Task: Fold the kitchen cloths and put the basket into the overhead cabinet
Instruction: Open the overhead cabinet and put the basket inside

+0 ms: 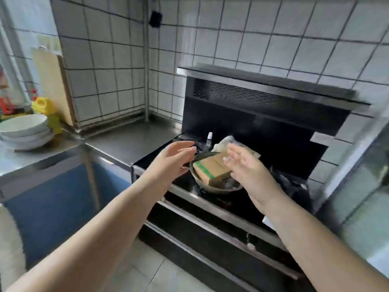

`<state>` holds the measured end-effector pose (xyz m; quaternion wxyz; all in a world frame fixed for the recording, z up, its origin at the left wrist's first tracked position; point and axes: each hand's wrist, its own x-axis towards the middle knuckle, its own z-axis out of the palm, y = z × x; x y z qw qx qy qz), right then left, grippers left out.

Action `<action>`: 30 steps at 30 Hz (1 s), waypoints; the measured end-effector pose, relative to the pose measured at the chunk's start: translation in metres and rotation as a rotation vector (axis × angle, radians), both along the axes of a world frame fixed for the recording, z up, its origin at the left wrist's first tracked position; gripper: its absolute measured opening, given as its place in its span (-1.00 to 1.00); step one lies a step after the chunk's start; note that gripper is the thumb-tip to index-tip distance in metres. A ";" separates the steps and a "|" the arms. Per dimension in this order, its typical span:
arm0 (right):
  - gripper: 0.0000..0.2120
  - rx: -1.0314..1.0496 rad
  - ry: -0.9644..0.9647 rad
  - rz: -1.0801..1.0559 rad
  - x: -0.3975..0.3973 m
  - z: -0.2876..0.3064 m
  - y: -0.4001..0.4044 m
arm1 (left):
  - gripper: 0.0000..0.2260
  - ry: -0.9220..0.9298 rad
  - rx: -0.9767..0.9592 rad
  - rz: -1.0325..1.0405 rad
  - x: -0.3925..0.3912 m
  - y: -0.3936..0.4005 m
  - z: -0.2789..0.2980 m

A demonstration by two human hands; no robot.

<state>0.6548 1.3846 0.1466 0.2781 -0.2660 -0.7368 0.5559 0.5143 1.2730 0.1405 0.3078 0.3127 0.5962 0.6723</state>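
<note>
1. Your left hand [175,158] is raised in front of the stove [231,207], fingers straight and loosely spread, holding nothing.
2. Your right hand [247,165] is up opposite it, palm facing left, fingers extended and blurred; it grips nothing that you can see.
3. Between and behind your hands a metal pan [210,187] sits on the stove, with a brown cardboard box [212,168] with a green stripe lying in it.
4. A clear plastic bag [224,143] lies just behind the box, and a small white-capped bottle [209,138] stands beside it.
5. No basket or kitchen cloths show in this view.
6. Stacked white bowls [24,130] rest on the steel counter [130,142] at far left, near a yellow bottle [43,105] and a wooden cutting board [52,85] leaning on the tiled wall [105,60].
</note>
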 end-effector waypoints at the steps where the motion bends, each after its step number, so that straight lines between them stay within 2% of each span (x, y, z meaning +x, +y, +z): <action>1: -0.59 0.042 0.024 -0.035 0.009 0.011 0.015 | -0.81 0.021 0.021 -0.038 0.003 0.020 0.012; 8: -0.54 0.375 0.024 -0.216 0.041 0.084 0.104 | -0.84 0.298 0.170 -0.223 0.013 0.145 0.083; 11: -0.53 0.503 0.026 -0.278 0.043 0.121 0.153 | -0.75 0.437 0.238 -0.245 0.011 0.202 0.120; 18: -0.52 0.704 -0.031 -0.379 0.042 0.189 0.235 | -0.84 0.561 0.341 -0.274 -0.008 0.299 0.190; 21: -0.51 0.781 -0.061 -0.411 0.042 0.211 0.268 | -0.81 0.602 0.389 -0.281 -0.010 0.335 0.220; 26: -0.49 0.943 -0.083 -0.437 0.033 0.256 0.314 | -0.85 0.731 0.565 -0.129 -0.022 0.383 0.275; 28: -0.48 1.042 -0.100 -0.460 0.026 0.277 0.331 | -0.83 0.887 0.647 0.058 -0.033 0.400 0.295; 30: -0.47 1.148 -0.141 -0.486 0.015 0.299 0.346 | -0.75 1.086 0.648 0.263 -0.045 0.416 0.314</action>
